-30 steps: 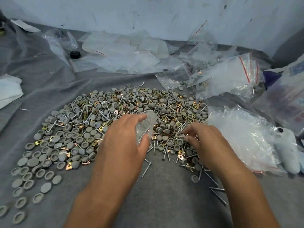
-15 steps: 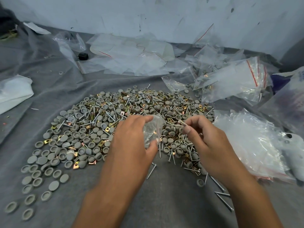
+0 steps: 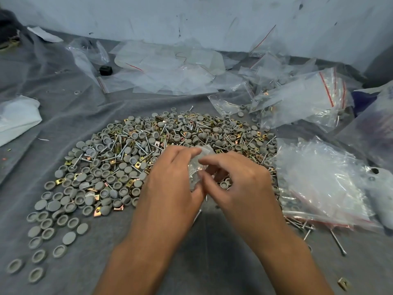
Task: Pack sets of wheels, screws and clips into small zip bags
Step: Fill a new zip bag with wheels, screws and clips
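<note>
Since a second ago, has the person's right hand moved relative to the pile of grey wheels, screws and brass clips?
Yes. The right hand has left the pile's right side and moved left to the small clear zip bag that the left hand holds.

A wrinkled grey cloth sheet (image 3: 63, 116) covers the surface under the hands. Far ahead of them and to their left lies a small black round cap (image 3: 105, 70). Well to the left sits a crumpled white fabric bundle (image 3: 16, 119).

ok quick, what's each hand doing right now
Left hand: holding the small bag.
Right hand: fingers curled at the bag; can't tell if it holds anything.
</note>
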### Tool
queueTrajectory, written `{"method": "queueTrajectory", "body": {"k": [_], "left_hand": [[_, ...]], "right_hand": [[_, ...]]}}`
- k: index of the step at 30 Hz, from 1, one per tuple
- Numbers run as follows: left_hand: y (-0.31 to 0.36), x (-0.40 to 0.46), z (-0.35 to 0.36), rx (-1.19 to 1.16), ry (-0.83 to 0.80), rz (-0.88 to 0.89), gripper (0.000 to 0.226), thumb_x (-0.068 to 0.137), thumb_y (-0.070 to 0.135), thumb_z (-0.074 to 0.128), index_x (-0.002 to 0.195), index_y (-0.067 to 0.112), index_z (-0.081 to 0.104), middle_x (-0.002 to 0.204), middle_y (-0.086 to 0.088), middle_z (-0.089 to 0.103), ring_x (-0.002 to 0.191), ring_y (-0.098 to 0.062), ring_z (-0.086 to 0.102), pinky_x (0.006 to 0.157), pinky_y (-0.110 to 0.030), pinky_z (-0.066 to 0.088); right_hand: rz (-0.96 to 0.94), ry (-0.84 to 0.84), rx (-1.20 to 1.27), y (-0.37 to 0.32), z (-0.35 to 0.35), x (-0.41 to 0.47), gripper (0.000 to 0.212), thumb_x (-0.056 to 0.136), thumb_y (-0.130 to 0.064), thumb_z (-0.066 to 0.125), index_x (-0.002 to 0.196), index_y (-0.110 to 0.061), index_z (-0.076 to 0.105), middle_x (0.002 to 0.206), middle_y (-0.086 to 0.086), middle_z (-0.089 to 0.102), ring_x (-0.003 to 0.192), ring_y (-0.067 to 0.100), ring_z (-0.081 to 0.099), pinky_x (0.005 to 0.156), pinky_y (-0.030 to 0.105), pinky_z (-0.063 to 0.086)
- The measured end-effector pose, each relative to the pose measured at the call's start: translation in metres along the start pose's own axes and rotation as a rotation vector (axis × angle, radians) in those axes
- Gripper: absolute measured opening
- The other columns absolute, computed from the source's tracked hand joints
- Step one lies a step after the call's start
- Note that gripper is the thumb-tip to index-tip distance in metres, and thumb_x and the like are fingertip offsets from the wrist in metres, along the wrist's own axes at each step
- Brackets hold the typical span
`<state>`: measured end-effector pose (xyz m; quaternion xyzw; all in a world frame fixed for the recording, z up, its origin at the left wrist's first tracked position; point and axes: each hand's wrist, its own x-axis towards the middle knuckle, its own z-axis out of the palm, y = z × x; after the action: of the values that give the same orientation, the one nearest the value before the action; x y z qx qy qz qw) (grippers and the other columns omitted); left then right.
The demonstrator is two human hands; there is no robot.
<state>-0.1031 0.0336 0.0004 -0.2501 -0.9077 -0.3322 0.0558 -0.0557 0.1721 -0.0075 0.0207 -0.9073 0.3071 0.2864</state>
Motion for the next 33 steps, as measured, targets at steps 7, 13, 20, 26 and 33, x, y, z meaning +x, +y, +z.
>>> {"method": "queueTrajectory", "body": {"k": [7,13,20,26,33], "left_hand": [[-0.001,0.000,-0.004,0.006,0.038,-0.028,0.053,0.089,0.028,0.066,0.140,0.032,0.052,0.115,0.023,0.044,0.104,0.002,0.045,0.090,-0.016,0.034],[-0.001,0.000,-0.003,0.015,0.045,-0.033,0.055,0.089,0.026,0.067,0.140,0.033,0.050,0.118,0.024,0.043,0.108,0.003,0.044,0.085,-0.006,0.031],[-0.001,0.000,-0.002,0.028,0.015,-0.030,0.057,0.088,0.026,0.068,0.142,0.032,0.049,0.117,0.023,0.043,0.107,0.001,0.044,0.087,-0.012,0.031],[-0.001,0.000,-0.001,0.035,0.009,-0.027,0.057,0.088,0.028,0.067,0.142,0.032,0.048,0.119,0.023,0.043,0.108,0.001,0.044,0.087,-0.013,0.031],[-0.001,0.000,-0.001,0.037,0.002,-0.029,0.057,0.088,0.026,0.069,0.141,0.032,0.048,0.115,0.024,0.041,0.108,0.002,0.043,0.088,-0.011,0.030]], "right_hand": [[0.504,-0.303,-0.395,0.053,-0.029,-0.004,0.022,0.093,-0.038,0.071,0.114,-0.041,0.067,0.108,-0.013,0.060,0.100,0.014,0.059,0.078,0.033,0.050],[0.545,-0.366,-0.456,0.059,-0.027,-0.007,0.008,0.091,-0.041,0.073,0.094,-0.038,0.066,0.100,-0.012,0.055,0.093,0.014,0.053,0.067,0.032,0.042],[0.581,-0.308,-0.337,0.062,-0.026,-0.005,0.008,0.100,-0.038,0.061,0.094,-0.034,0.059,0.090,-0.013,0.062,0.078,0.012,0.058,0.067,0.040,0.054],[0.556,-0.343,-0.398,0.049,-0.012,-0.001,0.009,0.097,-0.042,0.065,0.101,-0.035,0.065,0.092,-0.015,0.064,0.085,0.011,0.060,0.064,0.030,0.047],[0.632,-0.327,-0.646,0.041,-0.002,0.005,0.021,0.097,-0.036,0.053,0.086,-0.025,0.068,0.080,-0.005,0.068,0.074,0.021,0.063,0.065,0.032,0.052]]}}
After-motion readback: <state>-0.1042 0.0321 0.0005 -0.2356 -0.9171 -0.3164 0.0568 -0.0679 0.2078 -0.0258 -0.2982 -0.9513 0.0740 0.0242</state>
